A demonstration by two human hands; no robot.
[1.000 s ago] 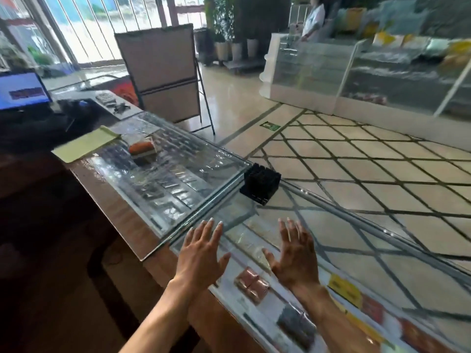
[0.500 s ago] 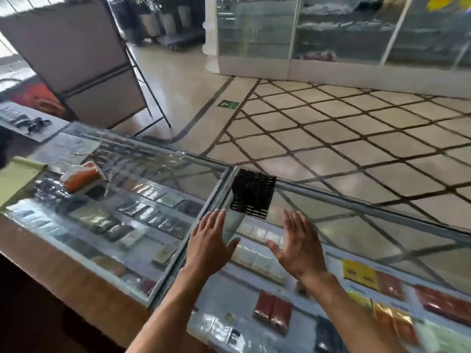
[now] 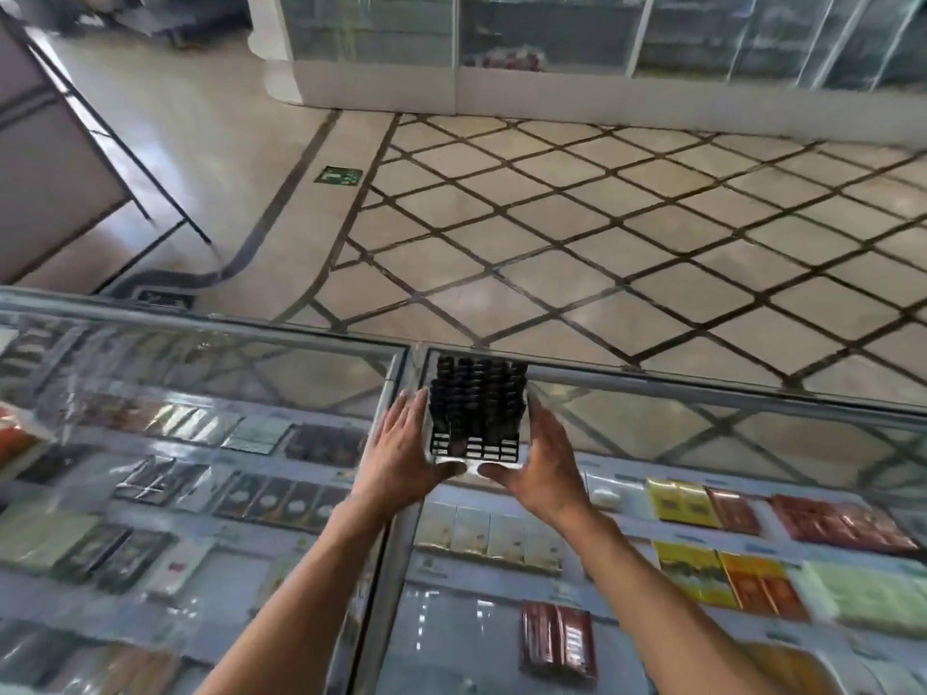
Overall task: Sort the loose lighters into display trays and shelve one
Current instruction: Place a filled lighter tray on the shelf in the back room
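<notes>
A black display tray (image 3: 474,411) packed with several dark lighters stands on the glass counter top (image 3: 702,433), near its far edge. Its front rows show empty grid cells. My left hand (image 3: 401,456) grips the tray's left side, thumb curled under the near edge. My right hand (image 3: 542,466) grips the right side the same way, its thumb at the tray's front. Whether the tray is lifted off the glass I cannot tell.
Under the glass lie rows of cigarette packs, among them yellow (image 3: 677,501) and red ones (image 3: 557,639). A metal frame seam (image 3: 396,494) splits the counter into two cases. Beyond the counter edge is tiled floor (image 3: 602,218), a folding signboard (image 3: 50,168) and another showcase (image 3: 552,52).
Both hands reached forward from hovering open over the glass and took hold of the tray's two sides. The view tilted down and closer to the counter.
</notes>
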